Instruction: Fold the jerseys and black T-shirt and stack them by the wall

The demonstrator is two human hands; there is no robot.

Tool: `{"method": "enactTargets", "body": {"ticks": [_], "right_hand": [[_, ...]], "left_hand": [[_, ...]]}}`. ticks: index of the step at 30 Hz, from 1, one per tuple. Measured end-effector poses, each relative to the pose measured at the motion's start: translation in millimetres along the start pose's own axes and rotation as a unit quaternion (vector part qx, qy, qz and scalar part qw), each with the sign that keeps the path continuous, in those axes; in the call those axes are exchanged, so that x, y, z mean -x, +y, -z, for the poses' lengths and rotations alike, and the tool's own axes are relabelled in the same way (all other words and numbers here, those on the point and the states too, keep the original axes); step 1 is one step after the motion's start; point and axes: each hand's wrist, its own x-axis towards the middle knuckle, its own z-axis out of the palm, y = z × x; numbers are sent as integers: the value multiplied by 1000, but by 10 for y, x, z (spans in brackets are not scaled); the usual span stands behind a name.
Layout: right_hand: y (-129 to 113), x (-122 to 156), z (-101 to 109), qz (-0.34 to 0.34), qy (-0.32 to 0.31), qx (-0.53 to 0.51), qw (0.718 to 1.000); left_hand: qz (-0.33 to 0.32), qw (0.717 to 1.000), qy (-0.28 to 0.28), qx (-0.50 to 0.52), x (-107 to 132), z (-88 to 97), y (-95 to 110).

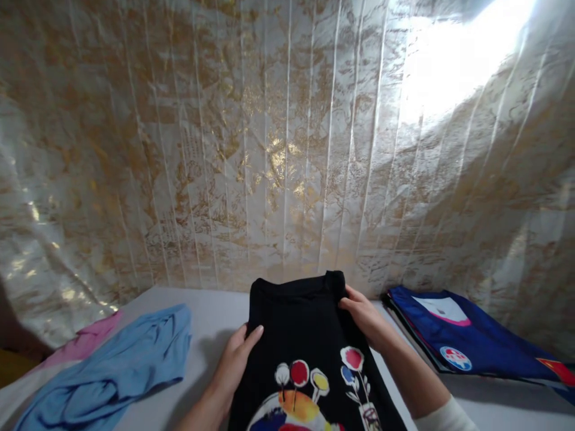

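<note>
A black T-shirt with a colourful printed picture on its front is held up before me, its sides folded in and its neckline at the top. My left hand grips its left edge, thumb lying on the front. Higher up, near the shoulder, my right hand pinches the right edge. Fingers behind the cloth are hidden on both hands. The lower part of the shirt runs out of the picture.
Left on the white table lies a crumpled light blue garment, with a pink cloth behind it. A stack of folded clothes, topped by a navy shirt, sits at right. A shiny silver-gold curtain hangs behind.
</note>
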Motion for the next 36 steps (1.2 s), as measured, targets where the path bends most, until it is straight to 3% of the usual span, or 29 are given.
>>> {"method": "enactTargets", "body": {"ticks": [2, 4, 7, 13, 17, 20, 26, 30, 36], "right_hand": [[408, -15, 94, -52, 40, 64, 996], [780, 17, 162, -90, 63, 89, 990], [1136, 105, 237, -107, 71, 99, 987], [1279, 60, 328, -70, 27, 175, 982], [1326, -171, 320, -22, 32, 223, 974], [1353, -351, 272, -2, 43, 243, 969], [1273, -524, 227, 28, 10, 259, 966], [1227, -551, 285, 36, -25, 263, 964], [1273, -605, 273, 54, -23, 271, 961]], "left_hand": [[11, 997, -50, -52, -41, 41, -31], [6, 982, -69, -174, -58, 96, -119], [-36, 922, -50, -383, -42, 139, -243], [-30, 795, -50, -604, 22, 117, -325], [-146, 725, -13, -673, -58, 206, -311], [-195, 721, -14, -664, -297, 204, -205], [-147, 749, -33, -645, -872, -41, -56], [-151, 757, -44, -634, -948, -114, -64], [-129, 777, -73, -612, -973, -51, 16]]}}
